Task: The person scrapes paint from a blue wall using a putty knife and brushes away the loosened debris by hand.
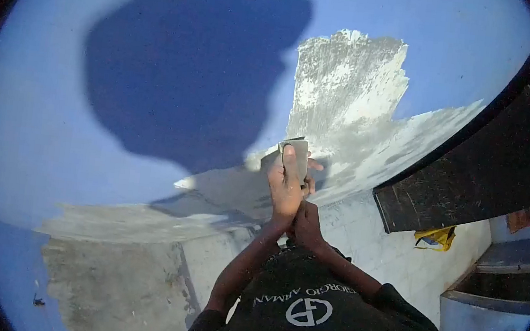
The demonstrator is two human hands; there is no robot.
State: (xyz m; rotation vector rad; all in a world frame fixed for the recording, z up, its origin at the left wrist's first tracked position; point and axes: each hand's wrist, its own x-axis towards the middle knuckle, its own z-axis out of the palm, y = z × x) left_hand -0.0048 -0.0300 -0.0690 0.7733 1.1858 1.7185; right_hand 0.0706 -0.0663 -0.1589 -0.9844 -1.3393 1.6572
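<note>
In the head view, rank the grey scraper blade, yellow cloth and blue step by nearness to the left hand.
1. Grey flat scraper blade: in the left hand.
2. Crumpled yellow cloth: to the right.
3. Blue curved step: far lower right.

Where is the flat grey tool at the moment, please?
Head view, centre: the flat grey tool is in the left hand, at the grey plaster patch.

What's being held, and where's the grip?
Left hand holds a flat grey blade by its lower end, a finger up its face. Right hand sits below; its hold cannot be told.
</note>
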